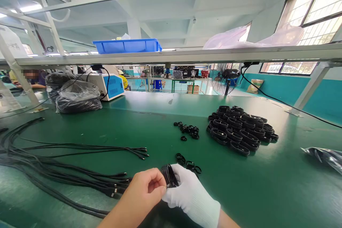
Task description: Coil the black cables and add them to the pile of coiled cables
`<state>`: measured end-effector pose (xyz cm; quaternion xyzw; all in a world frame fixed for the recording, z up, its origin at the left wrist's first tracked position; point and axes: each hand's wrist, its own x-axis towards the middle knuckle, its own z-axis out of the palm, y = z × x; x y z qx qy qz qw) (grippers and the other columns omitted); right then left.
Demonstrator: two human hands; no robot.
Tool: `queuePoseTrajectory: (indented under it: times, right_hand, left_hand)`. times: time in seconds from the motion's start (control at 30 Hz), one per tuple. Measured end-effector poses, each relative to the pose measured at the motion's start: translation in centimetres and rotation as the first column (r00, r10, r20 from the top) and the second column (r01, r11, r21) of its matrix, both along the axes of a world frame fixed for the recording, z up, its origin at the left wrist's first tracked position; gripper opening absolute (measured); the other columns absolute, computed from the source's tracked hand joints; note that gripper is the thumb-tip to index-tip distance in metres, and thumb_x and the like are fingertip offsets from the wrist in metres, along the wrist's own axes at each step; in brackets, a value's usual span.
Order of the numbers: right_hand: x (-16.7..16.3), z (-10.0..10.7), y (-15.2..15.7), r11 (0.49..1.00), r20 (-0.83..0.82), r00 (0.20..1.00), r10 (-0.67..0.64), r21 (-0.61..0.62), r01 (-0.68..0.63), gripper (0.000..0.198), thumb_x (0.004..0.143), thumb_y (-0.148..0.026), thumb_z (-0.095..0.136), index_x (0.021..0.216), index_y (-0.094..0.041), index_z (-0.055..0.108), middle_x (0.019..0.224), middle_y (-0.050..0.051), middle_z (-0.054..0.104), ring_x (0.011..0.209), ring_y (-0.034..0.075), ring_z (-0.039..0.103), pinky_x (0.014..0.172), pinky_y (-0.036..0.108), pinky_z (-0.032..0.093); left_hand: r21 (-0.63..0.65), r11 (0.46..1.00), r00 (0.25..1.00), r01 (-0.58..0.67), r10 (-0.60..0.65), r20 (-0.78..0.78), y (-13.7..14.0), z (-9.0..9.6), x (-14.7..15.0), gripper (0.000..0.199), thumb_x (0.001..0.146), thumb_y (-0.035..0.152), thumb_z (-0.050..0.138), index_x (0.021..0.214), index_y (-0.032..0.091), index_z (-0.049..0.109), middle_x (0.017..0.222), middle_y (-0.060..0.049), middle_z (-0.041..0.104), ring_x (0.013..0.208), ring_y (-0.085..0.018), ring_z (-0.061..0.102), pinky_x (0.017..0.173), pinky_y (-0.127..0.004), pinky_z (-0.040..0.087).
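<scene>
A coiled black cable point(169, 175) is wrapped in loops between my two hands. My right hand point(187, 188), in a white glove, is closed around the coil from the right. My bare left hand point(148, 188) is closed in a pinch at the coil's left side, and its fingertips partly hide what they grip. Just beyond the coil lie several small black rings point(190, 165), with another cluster of black rings point(191, 130) farther back. Long uncoiled black cables point(88, 174) stretch across the left of the green table, their plug ends beside my left hand.
A heap of coiled black cables point(237, 128) sits at the right on the green table point(149, 121). Bagged goods point(78, 96) and a white-and-blue machine point(112, 85) stand back left. A shelf point(176, 57) spans overhead, carrying a blue bin point(128, 46). A plastic bag point(324, 156) lies far right.
</scene>
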<state>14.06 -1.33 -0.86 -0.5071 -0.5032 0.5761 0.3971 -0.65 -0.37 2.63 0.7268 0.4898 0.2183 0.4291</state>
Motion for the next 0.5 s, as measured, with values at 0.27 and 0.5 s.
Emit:
queuePoseTrajectory:
  times: [0.27, 0.5]
  right_hand:
    - [0.7, -0.2, 0.1, 0.972, -0.447, 0.888, 0.104, -0.145, -0.187, 0.053, 0.052, -0.018, 0.074, 0.100, -0.014, 0.053, 0.091, 0.005, 0.057, 0.075, 0.018, 0.061, 0.062, 0.030, 0.048]
    - [1.1, -1.6, -0.2, 0.897, -0.718, 0.613, 0.331, 0.037, -0.441, 0.041, 0.073, -0.032, 0.066, 0.106, -0.010, 0.056, 0.100, 0.012, 0.059, 0.079, 0.016, 0.062, 0.064, 0.026, 0.050]
  left_hand:
    - [0.108, 0.976, 0.975, -0.191, 0.176, 0.137, 0.5, 0.5, -2.0, 0.018, 0.081, 0.031, 0.049, 0.079, 0.020, 0.062, 0.074, 0.001, 0.060, 0.071, -0.016, 0.052, 0.066, -0.024, 0.040]
    - [0.169, 0.984, 0.988, -0.057, 0.031, 0.154, 0.9, 0.1, -1.7, 0.033, 0.077, 0.018, 0.052, 0.106, 0.027, 0.062, 0.088, 0.000, 0.059, 0.078, -0.015, 0.054, 0.073, -0.025, 0.044]
